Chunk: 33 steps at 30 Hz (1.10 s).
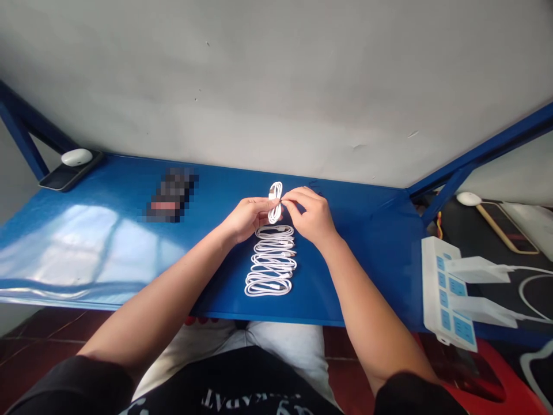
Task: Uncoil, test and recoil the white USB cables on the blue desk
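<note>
Above the blue table, my left hand (247,219) and my right hand (311,217) meet at a small coiled white USB cable (275,203). The fingertips of both hands pinch the middle of the coil, which stands up lengthwise and is partly hidden by my fingers. Just below my hands, a neat column of several looped white cables (272,260) lies flat on the blue metal table (367,259), nearest my left hand but not touching it.
A pixelated object (170,195) lies on the table to the left. At the far left corner, a white oval case (76,157) rests on a dark phone (64,177). A white power strip (444,291) with two plugged-in chargers sits at the right. A grey wall rises behind the table.
</note>
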### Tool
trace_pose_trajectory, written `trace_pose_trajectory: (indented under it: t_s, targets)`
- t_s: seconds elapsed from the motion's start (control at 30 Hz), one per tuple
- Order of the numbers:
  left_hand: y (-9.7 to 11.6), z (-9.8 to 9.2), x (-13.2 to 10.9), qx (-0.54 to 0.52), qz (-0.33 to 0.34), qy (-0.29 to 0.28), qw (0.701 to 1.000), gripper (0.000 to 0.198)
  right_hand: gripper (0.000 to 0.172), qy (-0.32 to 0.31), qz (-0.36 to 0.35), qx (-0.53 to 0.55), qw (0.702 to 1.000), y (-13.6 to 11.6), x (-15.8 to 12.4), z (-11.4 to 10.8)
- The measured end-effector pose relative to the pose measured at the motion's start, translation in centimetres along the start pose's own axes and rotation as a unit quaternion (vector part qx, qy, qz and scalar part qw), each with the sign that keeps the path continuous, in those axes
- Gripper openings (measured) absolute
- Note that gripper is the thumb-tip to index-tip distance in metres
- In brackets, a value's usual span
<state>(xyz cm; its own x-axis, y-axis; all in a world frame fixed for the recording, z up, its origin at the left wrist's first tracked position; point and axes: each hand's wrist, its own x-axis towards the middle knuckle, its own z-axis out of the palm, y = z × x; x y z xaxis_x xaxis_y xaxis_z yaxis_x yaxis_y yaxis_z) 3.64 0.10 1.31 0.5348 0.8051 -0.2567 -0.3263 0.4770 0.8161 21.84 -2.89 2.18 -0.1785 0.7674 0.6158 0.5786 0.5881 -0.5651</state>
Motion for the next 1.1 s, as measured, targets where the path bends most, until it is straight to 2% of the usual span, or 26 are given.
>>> trace_pose_trajectory:
  t_s: [0.1,0.2,0.3,0.4,0.47,0.57,0.73,0.9,1.0,1.1]
  targets:
    - [0.2,0.0,-0.1,-0.030,-0.049,-0.013,0.998,0.016,0.022,-0.008,-0.038,-0.042,0.998,0.1,0.1,-0.1]
    - [0.1,0.3,-0.3,-0.011,-0.025,-0.032,0.999,0.019,0.020,-0.008,-0.031,-0.046,0.998,0.1,0.1,0.0]
    - [-0.3,0.4,-0.3,0.023,0.022,-0.055,0.998,0.028,0.014,-0.002,0.019,-0.007,1.000,0.1,-0.1,0.1]
    - [-0.8,0.3,-0.1,0.057,0.073,-0.034,0.995,0.039,0.009,0.008,0.117,0.076,0.990,0.3,-0.2,0.5]
    - [-1.0,0.3,0.0,0.085,0.102,-0.023,0.991,0.044,0.008,0.007,0.196,0.140,0.970,0.6,-0.2,0.8]
    - [-1.1,0.3,0.0,0.114,0.118,-0.024,0.986,0.048,0.012,-0.004,0.298,0.235,0.925,0.9,-0.2,1.1]
    - [-0.8,0.4,-0.2,0.125,0.100,-0.032,0.987,0.044,0.023,-0.027,0.399,0.339,0.852,0.7,0.0,0.8]
    - [-0.3,0.3,0.1,0.030,0.027,-0.019,0.999,0.035,0.024,-0.031,0.431,0.361,0.827,0.6,0.2,0.2]
    - [-0.2,0.3,0.0,-0.010,0.011,-0.021,1.000,0.034,0.024,-0.027,0.425,0.360,0.830,0.7,0.2,0.1]
    - [-0.3,0.2,0.0,-0.008,0.019,-0.020,1.000,0.036,0.023,-0.021,0.407,0.342,0.847,0.9,0.2,0.1]
